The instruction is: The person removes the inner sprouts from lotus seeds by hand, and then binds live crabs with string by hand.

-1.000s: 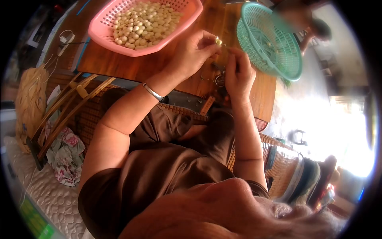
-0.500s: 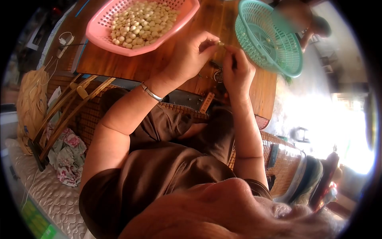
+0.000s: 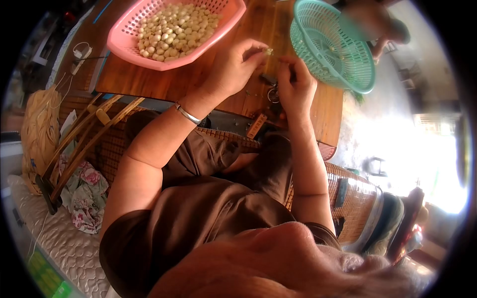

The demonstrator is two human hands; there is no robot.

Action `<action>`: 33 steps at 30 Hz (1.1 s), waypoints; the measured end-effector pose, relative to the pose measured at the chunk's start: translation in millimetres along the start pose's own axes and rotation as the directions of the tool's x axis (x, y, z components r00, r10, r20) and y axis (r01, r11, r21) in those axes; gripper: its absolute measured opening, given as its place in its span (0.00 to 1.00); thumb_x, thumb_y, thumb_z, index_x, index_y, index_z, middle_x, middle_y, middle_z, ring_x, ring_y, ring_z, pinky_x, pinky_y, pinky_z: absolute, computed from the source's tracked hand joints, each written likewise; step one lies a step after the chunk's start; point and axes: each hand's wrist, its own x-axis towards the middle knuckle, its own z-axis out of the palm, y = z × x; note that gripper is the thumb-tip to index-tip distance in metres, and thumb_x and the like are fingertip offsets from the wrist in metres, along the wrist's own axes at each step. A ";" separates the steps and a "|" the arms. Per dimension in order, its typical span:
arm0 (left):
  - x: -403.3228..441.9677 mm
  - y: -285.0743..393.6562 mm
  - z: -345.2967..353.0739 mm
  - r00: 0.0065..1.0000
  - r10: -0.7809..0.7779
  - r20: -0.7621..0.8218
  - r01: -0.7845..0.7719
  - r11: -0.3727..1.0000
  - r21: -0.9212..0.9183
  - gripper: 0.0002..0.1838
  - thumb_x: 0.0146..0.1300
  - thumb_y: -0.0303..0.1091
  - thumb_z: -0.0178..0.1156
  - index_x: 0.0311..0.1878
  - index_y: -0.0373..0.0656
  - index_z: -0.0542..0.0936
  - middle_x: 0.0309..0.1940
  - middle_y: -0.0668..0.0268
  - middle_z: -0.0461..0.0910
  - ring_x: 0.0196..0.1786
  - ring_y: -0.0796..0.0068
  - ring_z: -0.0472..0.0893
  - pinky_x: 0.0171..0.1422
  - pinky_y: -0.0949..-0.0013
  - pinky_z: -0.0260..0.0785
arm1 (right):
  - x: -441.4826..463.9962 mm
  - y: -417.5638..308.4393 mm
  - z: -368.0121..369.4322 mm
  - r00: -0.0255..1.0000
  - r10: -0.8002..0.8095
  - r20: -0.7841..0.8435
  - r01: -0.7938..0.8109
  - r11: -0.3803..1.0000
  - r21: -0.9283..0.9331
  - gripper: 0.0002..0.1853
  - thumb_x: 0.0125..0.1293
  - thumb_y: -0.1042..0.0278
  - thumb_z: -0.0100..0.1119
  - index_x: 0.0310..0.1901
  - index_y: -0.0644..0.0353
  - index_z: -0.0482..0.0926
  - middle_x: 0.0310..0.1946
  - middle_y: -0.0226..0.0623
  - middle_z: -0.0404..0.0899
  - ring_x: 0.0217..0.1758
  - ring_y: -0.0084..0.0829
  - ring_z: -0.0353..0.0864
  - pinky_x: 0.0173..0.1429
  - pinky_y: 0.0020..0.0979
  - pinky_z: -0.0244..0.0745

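Overall, the largest thing is one table (image 3: 164,85) of glossy, reddish-brown wood with visible grain, the landmark here. On the near side of the table, smooth brown clothing (image 3: 208,208) falls in soft folds over the wearer's body and bent legs. Left of the table's near edge stands one tall, crinkled tan bag (image 3: 37,134).

Two plastic baskets come next. The pink one, a pink basket (image 3: 233,24) with angular corners and punched holes, is on the table's left part, filled with many pale, smooth, rounded pieces (image 3: 171,37), too many to count. The green basket (image 3: 330,82), oval with slotted walls, is at the table's right; a few tiny specks inside are too blurred to count.

Two bare hands are above the table between the baskets, apart by a narrow gap. The left hand (image 3: 234,67) pinches one small pale piece (image 3: 269,51) between thumb and finger. The right hand (image 3: 297,89) is curled, thumb and forefinger close; whether they grip anything cannot be told.

Smaller still, one flat orange-brown block (image 3: 256,125) lies by the table's near edge. One smooth silvery bracelet (image 3: 188,114) circles the left wrist, and one thin metal ring (image 3: 273,94) is on the table near the right hand.
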 end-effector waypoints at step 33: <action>87.6 85.8 40.3 0.930 0.320 0.180 -0.364 0.737 0.569 0.14 0.67 0.37 0.55 0.32 0.40 0.85 0.31 0.52 0.84 0.34 0.59 0.85 0.38 0.58 0.75 | 4.2 21.0 -2.3 0.986 0.166 -0.006 -0.163 0.972 0.168 0.06 0.69 0.69 0.53 0.42 0.60 0.78 0.24 0.38 0.79 0.25 0.31 0.78 0.33 0.31 0.74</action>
